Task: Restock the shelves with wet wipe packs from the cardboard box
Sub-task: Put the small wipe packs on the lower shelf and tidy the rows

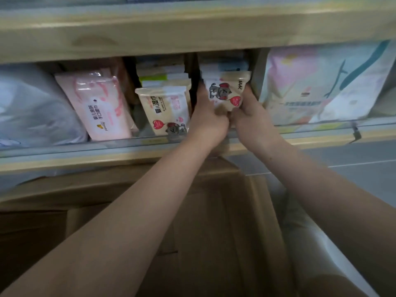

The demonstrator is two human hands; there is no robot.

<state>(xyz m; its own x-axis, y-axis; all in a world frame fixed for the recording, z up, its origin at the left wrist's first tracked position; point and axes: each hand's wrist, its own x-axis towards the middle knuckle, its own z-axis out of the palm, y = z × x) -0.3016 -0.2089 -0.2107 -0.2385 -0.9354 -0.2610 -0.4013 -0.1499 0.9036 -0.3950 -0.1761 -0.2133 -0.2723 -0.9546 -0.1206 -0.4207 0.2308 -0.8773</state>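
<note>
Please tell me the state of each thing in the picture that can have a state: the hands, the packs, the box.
left hand: grips the elephant pack's left side
right hand: grips its right side
elephant pack: held upright in the shelf slot
second elephant pack: leaning, upside down
pink pack: leaning left
cardboard box: open, below the shelf

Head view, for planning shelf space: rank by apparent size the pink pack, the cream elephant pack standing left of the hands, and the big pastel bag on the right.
1. Big pastel bag
2. Pink pack
3. Cream elephant pack
</note>
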